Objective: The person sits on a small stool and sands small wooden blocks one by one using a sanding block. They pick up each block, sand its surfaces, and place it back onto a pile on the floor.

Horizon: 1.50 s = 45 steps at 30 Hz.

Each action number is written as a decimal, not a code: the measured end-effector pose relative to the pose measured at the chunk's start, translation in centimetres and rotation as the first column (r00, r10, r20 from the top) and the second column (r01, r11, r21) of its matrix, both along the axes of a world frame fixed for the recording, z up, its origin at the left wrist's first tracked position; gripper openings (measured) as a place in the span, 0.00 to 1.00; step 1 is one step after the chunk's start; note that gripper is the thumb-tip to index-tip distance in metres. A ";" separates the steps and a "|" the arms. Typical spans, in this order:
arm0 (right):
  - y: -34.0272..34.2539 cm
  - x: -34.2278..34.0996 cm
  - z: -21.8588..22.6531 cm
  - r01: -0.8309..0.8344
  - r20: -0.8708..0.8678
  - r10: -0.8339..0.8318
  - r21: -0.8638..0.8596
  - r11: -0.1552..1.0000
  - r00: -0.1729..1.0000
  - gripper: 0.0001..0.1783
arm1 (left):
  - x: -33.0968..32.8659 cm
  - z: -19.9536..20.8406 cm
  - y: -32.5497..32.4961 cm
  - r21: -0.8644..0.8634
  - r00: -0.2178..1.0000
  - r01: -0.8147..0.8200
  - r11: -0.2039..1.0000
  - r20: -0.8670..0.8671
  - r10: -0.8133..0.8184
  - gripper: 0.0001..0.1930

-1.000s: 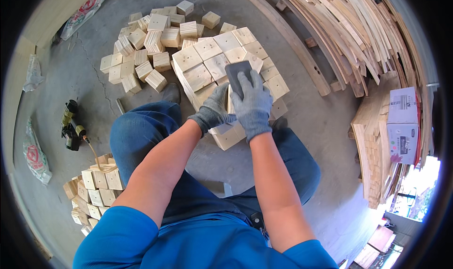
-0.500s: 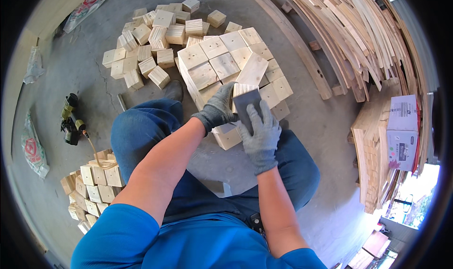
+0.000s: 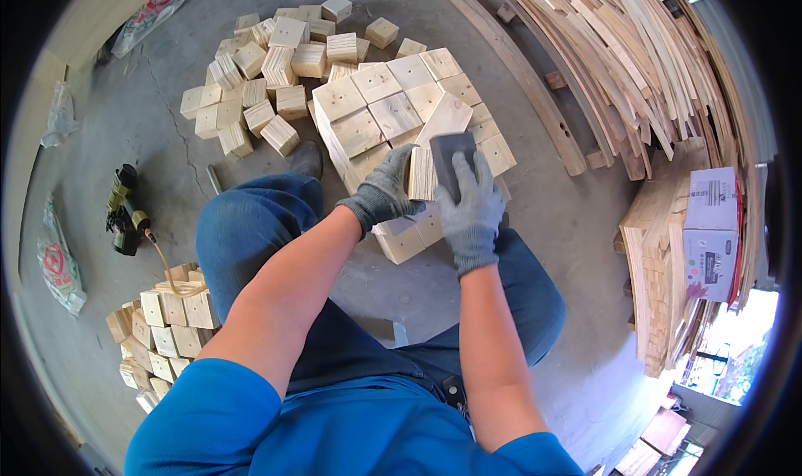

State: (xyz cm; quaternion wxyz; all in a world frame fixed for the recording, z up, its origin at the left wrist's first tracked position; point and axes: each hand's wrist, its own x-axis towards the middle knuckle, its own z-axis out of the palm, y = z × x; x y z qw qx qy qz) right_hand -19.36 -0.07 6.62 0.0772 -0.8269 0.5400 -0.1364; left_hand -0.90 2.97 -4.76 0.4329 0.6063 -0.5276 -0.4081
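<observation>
My left hand (image 3: pixel 384 194), in a grey work glove, is closed round the left side of a wooden block (image 3: pixel 423 175) whose layered side faces me. Held in my right hand (image 3: pixel 470 217), also gloved, is a dark grey rectangular sanding block (image 3: pixel 452 152). It lies against the right side of the wooden block, with my fingers spread over its lower part. Both hands are above a stack of pale wooden blocks (image 3: pixel 394 115) between my knees. One loose wooden piece (image 3: pixel 445 119) rests on top, just beyond the sanding block.
Beyond the stack, loose blocks (image 3: pixel 279 63) lie heaped on the concrete floor. More blocks (image 3: pixel 174 317) are piled by my left knee, near a nail gun (image 3: pixel 125 213) with a hose. Long boards (image 3: pixel 614 58) and a carton (image 3: pixel 712 234) stand at the right.
My right hand and the sanding block have moved away from me and slightly right along the wooden block. More of the block's layered side now shows. My left hand stays nearly in place.
</observation>
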 end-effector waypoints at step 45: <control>-0.9 -0.6 -0.9 -0.098 0.058 0.102 -0.074 0.992 0.993 0.36 | 0.0 0.6 -0.1 0.010 0.998 -0.001 1.000 0.064 0.001 0.61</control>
